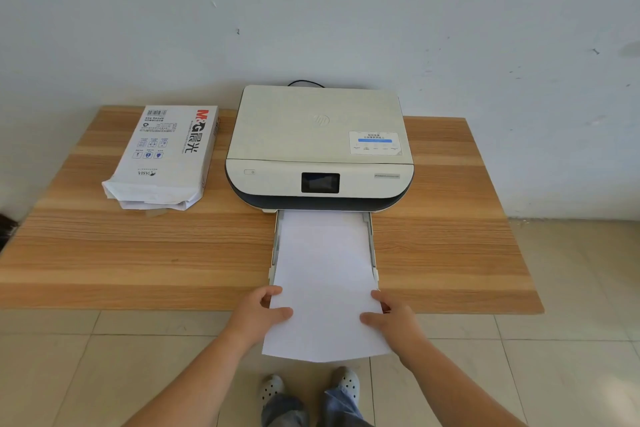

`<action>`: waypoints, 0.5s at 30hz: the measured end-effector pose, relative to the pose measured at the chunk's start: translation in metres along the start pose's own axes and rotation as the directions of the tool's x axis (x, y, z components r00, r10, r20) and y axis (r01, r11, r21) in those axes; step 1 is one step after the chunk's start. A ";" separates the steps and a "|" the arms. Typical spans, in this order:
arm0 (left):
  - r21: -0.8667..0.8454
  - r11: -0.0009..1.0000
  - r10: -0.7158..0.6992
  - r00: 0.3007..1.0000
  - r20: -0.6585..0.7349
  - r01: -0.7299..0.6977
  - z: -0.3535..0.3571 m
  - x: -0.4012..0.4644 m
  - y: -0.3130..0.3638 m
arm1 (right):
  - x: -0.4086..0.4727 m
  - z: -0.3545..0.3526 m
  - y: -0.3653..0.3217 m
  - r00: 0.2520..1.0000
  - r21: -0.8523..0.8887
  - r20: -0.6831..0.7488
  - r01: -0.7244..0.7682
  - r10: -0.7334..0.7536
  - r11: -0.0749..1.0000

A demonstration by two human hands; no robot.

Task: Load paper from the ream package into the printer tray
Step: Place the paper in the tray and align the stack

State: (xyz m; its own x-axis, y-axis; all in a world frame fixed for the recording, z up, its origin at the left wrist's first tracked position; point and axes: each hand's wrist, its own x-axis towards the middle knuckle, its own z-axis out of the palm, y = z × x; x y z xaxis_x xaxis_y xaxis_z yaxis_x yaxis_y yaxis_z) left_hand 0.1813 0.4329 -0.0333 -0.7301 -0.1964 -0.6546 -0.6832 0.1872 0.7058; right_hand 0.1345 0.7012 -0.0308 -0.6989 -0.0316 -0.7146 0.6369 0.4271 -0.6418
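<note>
Paper (325, 274), gripped at both edges by left hand (258, 314) and right hand (391, 319) fingers and half in the tray (371, 236), is probably best kept flat, square and slid slowly.

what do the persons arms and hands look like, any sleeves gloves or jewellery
Both forearms are bare up to the frame edge, with no sleeves in view. The left hand and right hand wear no gloves, and no rings, watch or bracelets show.
</note>
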 end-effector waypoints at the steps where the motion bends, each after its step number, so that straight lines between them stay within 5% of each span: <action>1: 0.007 1.000 -0.002 1.000 0.002 0.002 0.000 0.001 0.001 | 0.001 -0.001 0.000 1.000 0.009 0.000 -0.005 0.005 1.000; 15: 0.039 0.999 -0.018 1.000 -0.010 0.018 0.002 0.023 0.022 | 0.026 -0.003 -0.020 1.000 -0.005 -0.016 -0.002 0.002 1.000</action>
State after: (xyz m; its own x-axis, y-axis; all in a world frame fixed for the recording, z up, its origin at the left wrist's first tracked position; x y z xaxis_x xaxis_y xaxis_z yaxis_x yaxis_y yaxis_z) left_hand 0.1494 0.4342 -0.0329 -0.7177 -0.2090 -0.6643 -0.6964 0.2207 0.6829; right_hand 0.1023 0.6941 -0.0356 -0.7027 -0.0160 -0.7113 0.6369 0.4315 -0.6389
